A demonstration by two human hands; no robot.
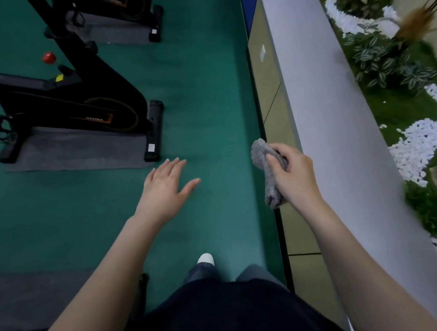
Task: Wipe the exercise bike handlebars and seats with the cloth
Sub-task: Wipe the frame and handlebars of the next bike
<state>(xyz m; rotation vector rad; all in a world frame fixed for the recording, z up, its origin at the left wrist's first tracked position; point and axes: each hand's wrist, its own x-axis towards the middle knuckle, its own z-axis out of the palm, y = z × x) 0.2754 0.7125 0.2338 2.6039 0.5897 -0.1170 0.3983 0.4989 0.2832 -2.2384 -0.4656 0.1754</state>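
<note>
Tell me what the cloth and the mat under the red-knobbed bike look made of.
Cloth: grey, fuzzy, likely microfibre or terry; it bunches softly in the right hand. Mat: grey, matte, flat, probably rubber or foam; cannot tell which.

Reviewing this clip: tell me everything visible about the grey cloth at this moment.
The cloth is grey and fuzzy-looking, like terry or microfibre, bunched into a rough roll. The right hand grips its middle, fingers curled round it, so one end sticks out above the hand and the other hangs below. It is held in the air over the green floor, beside the grey ledge, touching nothing else; the bike stands apart.
</note>
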